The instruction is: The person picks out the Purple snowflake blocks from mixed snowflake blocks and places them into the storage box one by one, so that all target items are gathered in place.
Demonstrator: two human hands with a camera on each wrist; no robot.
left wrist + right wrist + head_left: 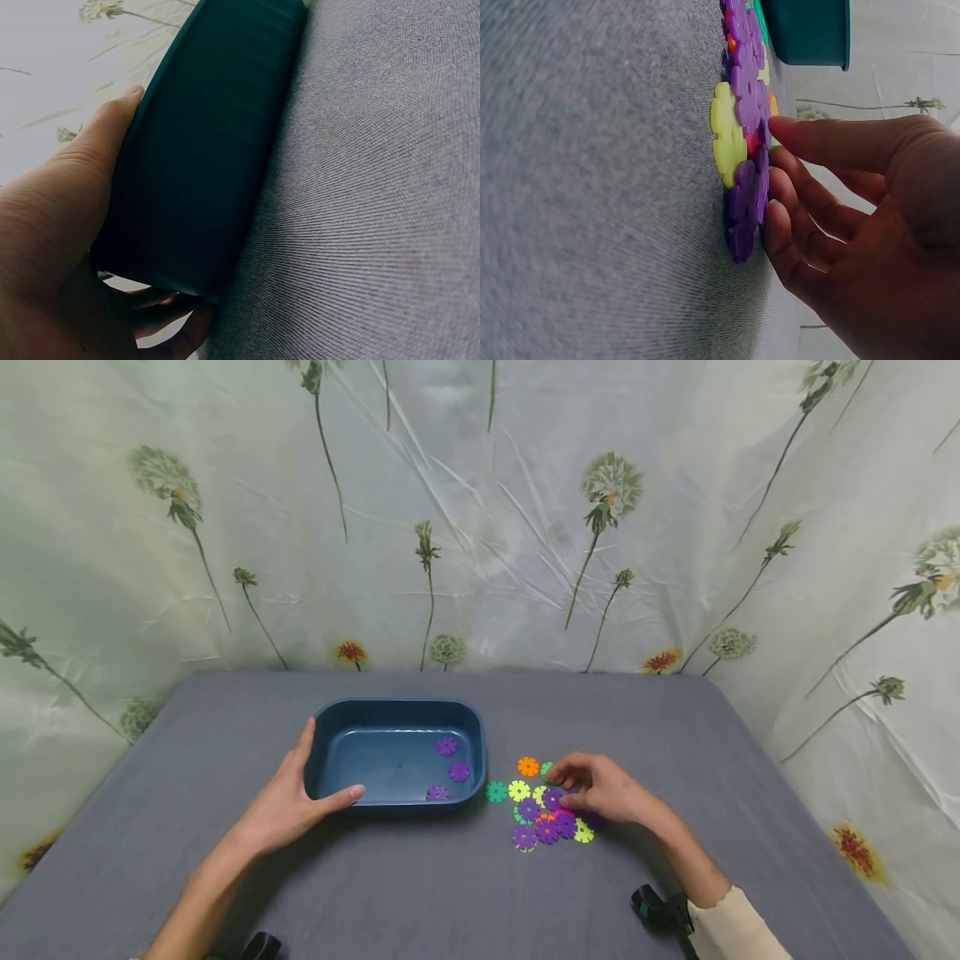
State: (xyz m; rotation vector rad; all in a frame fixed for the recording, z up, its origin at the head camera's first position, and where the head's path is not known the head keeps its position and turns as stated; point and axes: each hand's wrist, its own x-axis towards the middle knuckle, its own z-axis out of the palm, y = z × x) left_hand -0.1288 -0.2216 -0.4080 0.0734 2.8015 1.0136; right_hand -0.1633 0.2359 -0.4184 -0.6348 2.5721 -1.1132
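Observation:
My left hand (pixel 283 802) holds the left end of a blue rectangular plastic tub (pixel 375 766), with the thumb on its near rim and the fingers around the end. Three purple flower-shaped discs (pixel 459 771) lie in the tub's right part. To its right, a loose pile of notched plastic discs, purple (pixel 524 837), yellow (pixel 519 791), green (pixel 496 792) and orange (pixel 528 767), lies on the cloth. My right hand (pixel 611 789) reaches over the pile's right side, its bent fingers and thumb apart at a purple disc (pixel 763 187). No disc shows lifted.
A grey cloth (pixel 420 893) covers the table. Behind it hangs a pale curtain (pixel 495 577) printed with dandelions. A black strap device (pixel 660 910) sits on the right wrist.

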